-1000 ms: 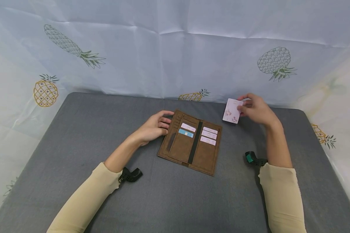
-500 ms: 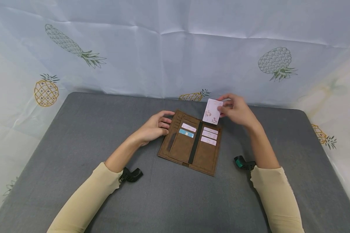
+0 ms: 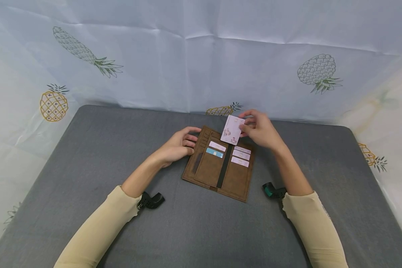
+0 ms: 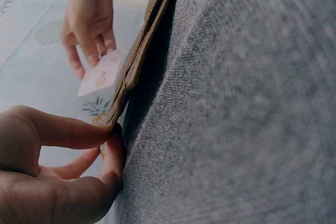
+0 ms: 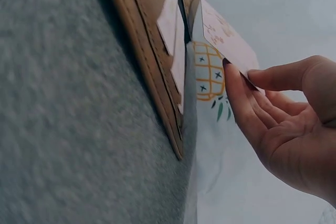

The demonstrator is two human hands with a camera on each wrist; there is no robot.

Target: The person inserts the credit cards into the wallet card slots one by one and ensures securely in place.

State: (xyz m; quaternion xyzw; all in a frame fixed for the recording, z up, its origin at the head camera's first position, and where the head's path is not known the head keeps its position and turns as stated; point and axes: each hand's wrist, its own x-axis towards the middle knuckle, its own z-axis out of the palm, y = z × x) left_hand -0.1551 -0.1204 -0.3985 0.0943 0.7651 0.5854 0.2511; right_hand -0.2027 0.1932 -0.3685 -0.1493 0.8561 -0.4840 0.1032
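Observation:
A brown wallet (image 3: 204, 175) lies opened flat, a dark strap down its middle. Pale pink cards (image 3: 240, 155) peek from its right slots; a pink card (image 3: 217, 146) and a blue card (image 3: 214, 152) show on the left. My left hand (image 3: 178, 147) pinches the wallet's left edge between thumb and fingers, as the left wrist view shows. Between thumb and fingers my right hand (image 3: 259, 128) holds a pink flowered card (image 3: 232, 130) by its right side. That card is tilted over the wallet's far edge, overlapping the top of the strap in the head view.
The grey cloth-covered table (image 3: 201, 227) spreads around the wallet. Behind it hangs a pale curtain (image 3: 174, 67) printed with pineapples, close to the far edge. Black wrist-worn devices (image 3: 151, 201) stick out near both sleeves.
My right hand has carried the pink card leftward, from beside the wallet to over its far edge. My left hand and the wallet have stayed put.

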